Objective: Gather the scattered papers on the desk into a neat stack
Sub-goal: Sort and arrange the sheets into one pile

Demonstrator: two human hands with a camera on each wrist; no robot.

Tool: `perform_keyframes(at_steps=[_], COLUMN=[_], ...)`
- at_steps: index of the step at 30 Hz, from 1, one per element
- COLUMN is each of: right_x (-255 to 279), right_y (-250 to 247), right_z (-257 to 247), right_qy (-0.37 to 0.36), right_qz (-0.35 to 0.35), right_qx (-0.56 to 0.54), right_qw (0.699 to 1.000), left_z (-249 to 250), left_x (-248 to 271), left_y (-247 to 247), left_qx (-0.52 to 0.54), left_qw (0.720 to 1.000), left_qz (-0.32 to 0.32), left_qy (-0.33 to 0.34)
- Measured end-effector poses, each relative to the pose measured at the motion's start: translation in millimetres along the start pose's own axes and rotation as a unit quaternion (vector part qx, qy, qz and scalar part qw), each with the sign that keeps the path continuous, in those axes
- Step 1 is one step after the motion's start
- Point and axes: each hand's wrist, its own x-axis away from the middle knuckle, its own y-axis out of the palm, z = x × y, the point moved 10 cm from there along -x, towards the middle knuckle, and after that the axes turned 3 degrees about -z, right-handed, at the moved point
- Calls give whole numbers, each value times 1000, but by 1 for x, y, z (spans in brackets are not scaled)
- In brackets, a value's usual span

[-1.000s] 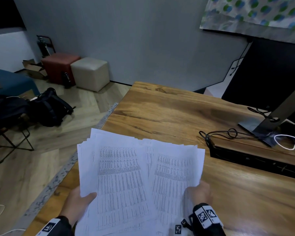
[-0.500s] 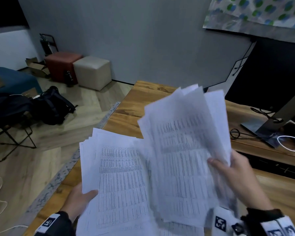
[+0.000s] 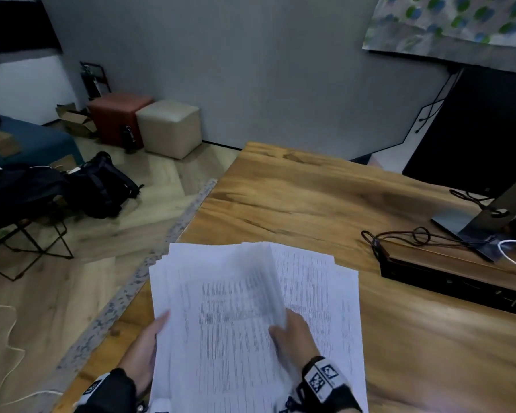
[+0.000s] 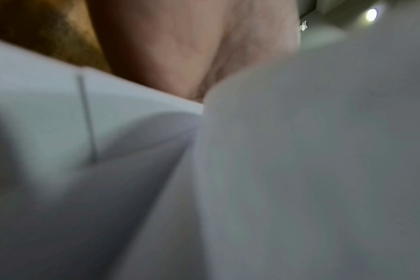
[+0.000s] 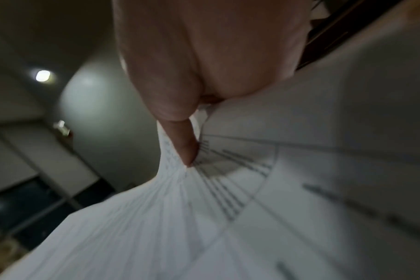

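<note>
- Counter (image 3: pixel 325 204) lies under the papers (image 3: pixel 236 338), which sit at its near edge, likely so both hands can square them
- Left hand (image 3: pixel 143 353) grips the left edge, steadying it
- Right hand (image 3: pixel 292 335) pinches a lifted sheaf, probably laying it onto the rest

White papers (image 3: pixel 236 338), brown wood-grain desk (image 3: pixel 325 204)

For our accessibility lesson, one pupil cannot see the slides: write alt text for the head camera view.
Two hands hold a loose bundle of printed papers above a wooden desk: the left hand grips its left edge, the right hand a blurred batch on top. A monitor stand and cables sit at right.
</note>
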Motion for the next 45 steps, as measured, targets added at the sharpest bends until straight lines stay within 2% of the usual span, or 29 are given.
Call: perform_keyframes(at_steps=[2, 4, 5, 6, 8, 9, 10, 12, 14, 16, 18, 23, 27, 33, 40, 45], right_x=[0, 1, -2, -3, 4, 9, 11, 11, 6, 0, -4, 1, 15, 15, 19, 17], right_y=[9, 12, -1, -24, -74, -88, -95, -94, -90, -87, -90, -107, -125, -115, -116, -113], right_z=[2, 2, 6, 14, 38, 50, 62, 74, 78, 83, 84, 84, 86, 84, 96, 96], right_qy=[10, 8, 18, 39, 138, 188, 227, 259, 269, 277, 258, 179, 176, 197, 273, 277], right_qz=[-2, -15, 23, 99, 240, 263, 261, 238, 224, 215, 222, 266, 298, 258, 238, 228], right_qx=[19, 30, 31, 51, 146, 179, 200, 231, 228, 162, 106, 64, 119, 227, 209, 190], right_qw=[1000, 999, 999, 993, 950, 929, 917, 907, 908, 922, 934, 945, 930, 918, 908, 914], left_z=[-4, -7, -10, -11, -13, -13, -13, -12, -12, -10, -8, -5, -3, -6, -3, -3], left_x=[-1, -5, -9, -11, -11, -12, -12, -12, -11, -10, -9, -10, -11, -16, -14, -15], left_y=[-1, 1, -5, -11, -22, -25, -27, -30, -31, -29, -28, -27, -28, -32, -31, -33], left_qx=[27, -3, -29, -59, -96, -109, -116, -126, -134, -137, -138, -154, -164, -166, -180, -183], left_qw=[999, 1000, 1000, 998, 993, 991, 989, 986, 984, 983, 983, 979, 978, 976, 973, 972], left_qz=[-2, -11, 3, 24, 61, 72, 83, 101, 110, 112, 110, 122, 120, 133, 134, 138], left_qy=[-18, -17, -10, -1, 13, 18, 24, 36, 40, 45, 51, 54, 58, 49, 56, 55])
